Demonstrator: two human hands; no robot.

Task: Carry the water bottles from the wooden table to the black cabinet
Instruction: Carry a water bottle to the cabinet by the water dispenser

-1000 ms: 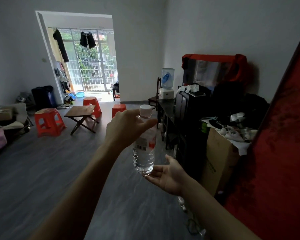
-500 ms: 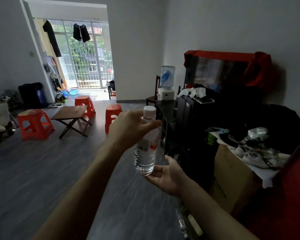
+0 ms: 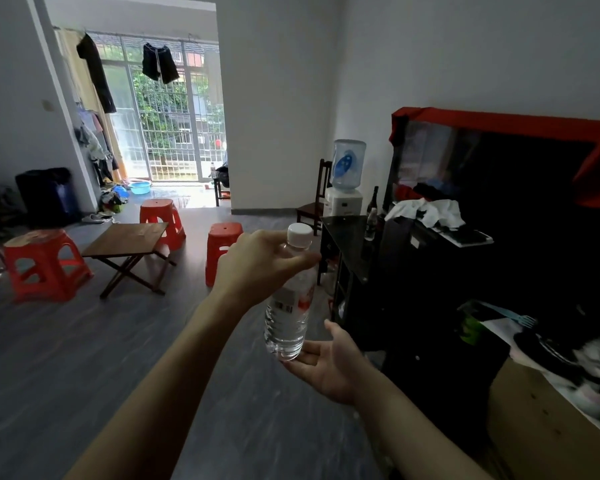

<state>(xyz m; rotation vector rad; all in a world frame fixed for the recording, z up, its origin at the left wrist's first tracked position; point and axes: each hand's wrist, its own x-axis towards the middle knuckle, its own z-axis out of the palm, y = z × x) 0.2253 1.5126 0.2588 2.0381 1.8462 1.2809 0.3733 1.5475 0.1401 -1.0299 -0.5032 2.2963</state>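
Head view: left hand (image 3: 257, 268) gripped bottle (image 3: 288, 306) by its shoulder, right hand (image 3: 329, 365) open under its base. Mid-carry; next, set it on cabinet (image 3: 413, 289) just right of bottle.

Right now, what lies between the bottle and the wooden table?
In the head view, the left hand gripping the bottle, a red stool and bare grey floor lie before the wooden table.
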